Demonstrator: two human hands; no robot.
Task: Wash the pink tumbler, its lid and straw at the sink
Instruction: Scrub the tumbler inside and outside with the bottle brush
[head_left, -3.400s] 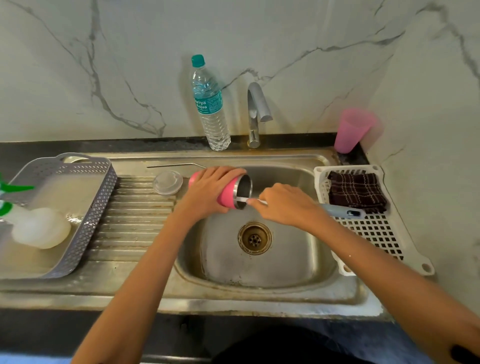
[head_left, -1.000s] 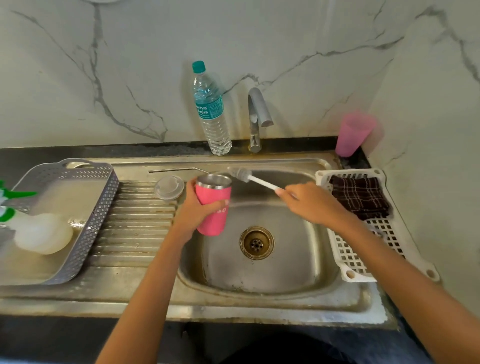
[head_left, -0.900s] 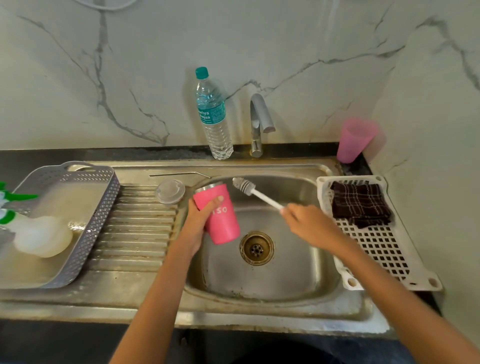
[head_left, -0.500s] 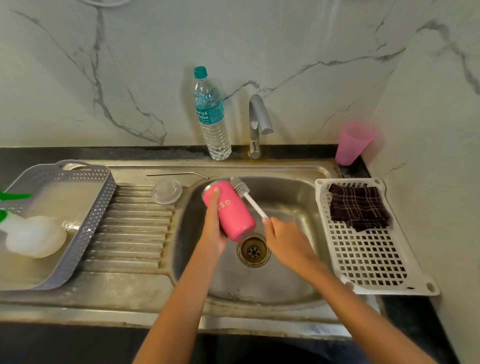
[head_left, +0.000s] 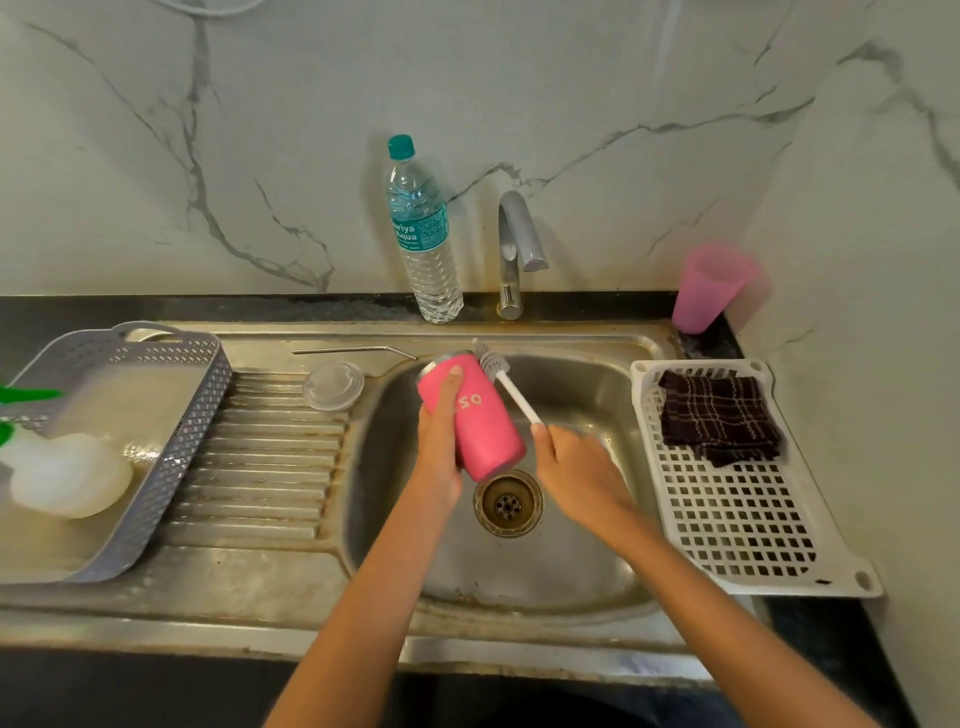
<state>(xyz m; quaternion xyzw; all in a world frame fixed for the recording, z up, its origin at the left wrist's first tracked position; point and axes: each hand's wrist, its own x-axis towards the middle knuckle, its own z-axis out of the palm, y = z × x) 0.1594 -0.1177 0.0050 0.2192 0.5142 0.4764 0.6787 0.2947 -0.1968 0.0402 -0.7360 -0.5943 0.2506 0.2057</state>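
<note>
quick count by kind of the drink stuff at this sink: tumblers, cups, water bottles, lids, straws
tumbler: 1
cup: 1
water bottle: 1
lid: 1
straw: 1
total: 5

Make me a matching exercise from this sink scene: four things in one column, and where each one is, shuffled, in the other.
Things
1. pink cylindrical tumbler
2. clear round plastic lid
3. thin bent metal straw
4. dark checked cloth

Places
A. in the white slotted tray
B. on the ribbed drainboard
C. in the left hand, over the basin
D. on the sink's flat back ledge

Pairs: 1-C, 2-B, 3-D, 4-A
</note>
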